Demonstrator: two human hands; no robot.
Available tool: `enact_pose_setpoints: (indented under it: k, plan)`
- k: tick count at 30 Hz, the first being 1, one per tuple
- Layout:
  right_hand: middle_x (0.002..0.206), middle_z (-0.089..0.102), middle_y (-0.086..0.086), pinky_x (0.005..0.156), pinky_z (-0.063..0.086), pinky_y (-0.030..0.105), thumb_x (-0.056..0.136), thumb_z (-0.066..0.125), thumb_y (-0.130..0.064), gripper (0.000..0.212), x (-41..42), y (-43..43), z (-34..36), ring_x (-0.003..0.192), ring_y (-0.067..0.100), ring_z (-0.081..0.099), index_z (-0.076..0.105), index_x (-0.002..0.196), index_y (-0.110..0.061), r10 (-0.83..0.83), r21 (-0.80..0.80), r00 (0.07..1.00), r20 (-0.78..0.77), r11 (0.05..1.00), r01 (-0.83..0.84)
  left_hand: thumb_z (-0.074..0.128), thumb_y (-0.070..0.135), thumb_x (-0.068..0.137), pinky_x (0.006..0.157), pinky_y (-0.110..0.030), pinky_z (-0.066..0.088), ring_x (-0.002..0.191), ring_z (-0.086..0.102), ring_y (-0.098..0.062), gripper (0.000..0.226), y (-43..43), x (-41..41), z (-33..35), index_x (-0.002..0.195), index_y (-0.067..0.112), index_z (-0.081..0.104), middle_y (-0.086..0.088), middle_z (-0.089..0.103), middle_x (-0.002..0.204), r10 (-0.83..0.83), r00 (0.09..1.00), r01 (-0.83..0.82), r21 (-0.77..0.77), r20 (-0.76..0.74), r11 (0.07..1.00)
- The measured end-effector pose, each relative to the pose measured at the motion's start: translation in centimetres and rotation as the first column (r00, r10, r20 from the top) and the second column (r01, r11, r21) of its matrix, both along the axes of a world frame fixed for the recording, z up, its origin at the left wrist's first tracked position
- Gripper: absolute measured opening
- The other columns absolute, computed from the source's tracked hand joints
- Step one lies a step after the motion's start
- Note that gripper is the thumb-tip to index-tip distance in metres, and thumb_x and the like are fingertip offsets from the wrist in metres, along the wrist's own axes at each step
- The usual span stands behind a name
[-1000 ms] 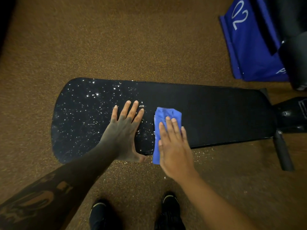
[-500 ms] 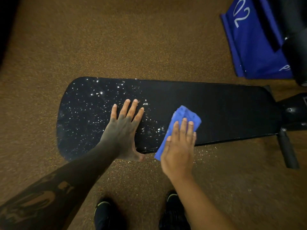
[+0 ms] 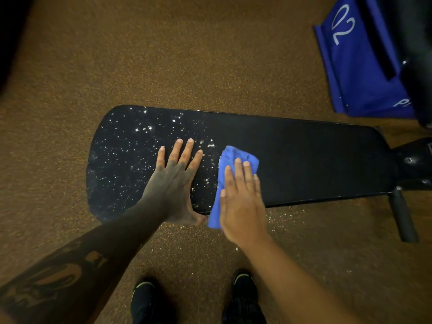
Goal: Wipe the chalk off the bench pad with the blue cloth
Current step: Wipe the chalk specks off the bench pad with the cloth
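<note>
A long black bench pad [image 3: 315, 160] lies across the view. White chalk specks [image 3: 131, 146] cover its left half; its right half looks dark and clean. My left hand [image 3: 175, 181] rests flat on the pad, fingers spread, amid the chalk. The blue cloth [image 3: 233, 160] lies folded on the pad's near edge, just right of that hand. My right hand [image 3: 243, 202] presses flat on the cloth, and one corner of the cloth hangs over the pad's front edge.
Brown speckled floor [image 3: 163, 54] surrounds the bench, with chalk dust fallen on it below the pad's near edge. A blue bag or panel marked with white numerals [image 3: 360, 61] stands at the upper right. The black bench frame [image 3: 413, 164] and a leg [image 3: 404, 216] are at the right. My black shoes [image 3: 243, 298] are below.
My right hand slid the cloth back to the left along the pad, toward my left hand, after a tilt to the right. The left hand has stayed in place.
</note>
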State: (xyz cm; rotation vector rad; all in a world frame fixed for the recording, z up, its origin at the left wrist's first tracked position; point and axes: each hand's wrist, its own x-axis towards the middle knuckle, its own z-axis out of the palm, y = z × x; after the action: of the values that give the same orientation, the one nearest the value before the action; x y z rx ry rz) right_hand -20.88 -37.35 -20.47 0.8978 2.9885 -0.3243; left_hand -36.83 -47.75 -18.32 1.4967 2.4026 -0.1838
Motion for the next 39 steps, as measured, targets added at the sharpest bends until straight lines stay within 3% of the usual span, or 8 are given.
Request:
enact_pose_setpoints:
  k: [5, 10, 15, 20, 25, 30, 35, 39]
  plan:
    - [0.164, 0.003, 0.016, 0.122, 0.007, 0.049, 0.103, 0.024, -0.026, 0.055, -2.2, 1.3, 0.7, 0.151, 0.030, -0.007, 0.016, 0.154, -0.007, -0.315, -0.093, 0.948, -0.052, 0.946, 0.310, 0.043, 0.104, 0.041, 0.121, -0.062, 0.000, 0.150, -0.025, -0.036, 0.158, -0.1, 0.1, 0.0, 0.153, 0.012, -0.020, -0.015, -0.027, 0.163, 0.011, 1.000, -0.011, -0.010, -0.012, 1.000]
    - [0.164, 0.003, 0.015, 0.122, 0.012, 0.049, 0.103, 0.022, -0.027, 0.056, -1.7, 0.3, 0.5, 0.151, 0.030, -0.006, 0.014, 0.155, -0.007, 0.081, -0.033, 0.996, -0.021, 0.996, -0.082, 0.042, 0.104, 0.039, 0.121, -0.062, 0.000, 0.150, -0.026, -0.035, 0.161, -0.4, 0.1, 0.1, 0.153, 0.010, -0.021, -0.016, -0.030, 0.161, 0.045, 0.999, -0.045, -0.020, -0.001, 0.999]
    - [0.163, 0.009, 0.018, 0.121, 0.015, 0.051, 0.102, 0.030, -0.021, 0.055, -3.9, 3.5, 0.5, 0.151, 0.033, 0.001, 0.021, 0.152, -0.002, -0.142, -0.045, 0.989, -0.042, 0.989, 0.140, 0.043, 0.105, 0.039, 0.121, -0.062, -0.001, 0.149, -0.027, -0.036, 0.161, -0.7, -0.1, 0.0, 0.151, 0.011, -0.024, -0.016, -0.031, 0.161, 0.063, 0.998, -0.063, -0.022, 0.015, 0.998]
    - [0.163, 0.013, 0.016, 0.121, 0.017, 0.048, 0.101, 0.026, -0.024, 0.055, -3.4, 5.0, 0.5, 0.152, 0.029, 0.004, 0.024, 0.152, -0.003, 0.306, -0.021, 0.952, -0.025, 0.952, -0.306, 0.045, 0.104, 0.040, 0.121, -0.062, -0.001, 0.149, -0.027, -0.035, 0.161, -0.7, -0.1, 0.0, 0.152, 0.010, -0.023, -0.015, -0.032, 0.161, 0.075, 0.997, -0.074, -0.029, 0.025, 0.997]
    - [0.163, 0.004, 0.019, 0.123, 0.008, 0.047, 0.104, 0.028, -0.020, 0.054, -6.3, 7.9, 0.6, 0.151, 0.032, -0.003, 0.017, 0.153, -0.001, 0.071, -0.062, 0.997, -0.031, 0.995, -0.073, 0.047, 0.103, 0.040, 0.122, -0.062, -0.002, 0.149, -0.027, -0.035, 0.162, -0.8, -0.1, 0.0, 0.152, 0.010, -0.024, -0.015, -0.032, 0.161, 0.099, 0.994, -0.098, -0.023, 0.042, 0.995]
    - [0.163, 0.011, 0.017, 0.122, 0.014, 0.046, 0.100, 0.029, -0.020, 0.056, -6.2, 6.6, 0.5, 0.152, 0.029, 0.004, 0.022, 0.152, -0.002, 0.385, -0.029, 0.923, -0.022, 0.922, -0.385, 0.047, 0.104, 0.039, 0.122, -0.061, -0.002, 0.149, -0.027, -0.035, 0.163, -0.8, 0.0, 0.0, 0.151, 0.010, -0.025, -0.014, -0.033, 0.161, 0.112, 0.993, -0.112, -0.017, 0.042, 0.994]
    - [0.164, 0.002, 0.017, 0.123, 0.006, 0.045, 0.102, 0.032, -0.015, 0.056, -8.5, 8.1, 0.7, 0.151, 0.030, -0.004, 0.016, 0.154, -0.003, 0.109, -0.061, 0.994, -0.024, 0.992, -0.111, 0.046, 0.105, 0.038, 0.122, -0.062, -0.003, 0.149, -0.026, -0.036, 0.164, -1.1, 0.2, -0.1, 0.150, 0.010, -0.026, -0.015, -0.032, 0.161, 0.138, 0.990, -0.138, -0.018, 0.026, 0.990]
    - [0.162, 0.014, 0.019, 0.122, 0.014, 0.048, 0.097, 0.024, -0.020, 0.058, -7.9, 6.9, 0.5, 0.151, 0.032, 0.007, 0.024, 0.151, -0.001, 0.451, -0.028, 0.892, -0.015, 0.892, -0.451, 0.044, 0.105, 0.040, 0.121, -0.062, -0.001, 0.149, -0.027, -0.037, 0.163, -1.1, 0.3, 0.0, 0.150, 0.008, -0.026, -0.017, -0.032, 0.160, 0.136, 0.990, -0.135, -0.033, 0.024, 0.990]
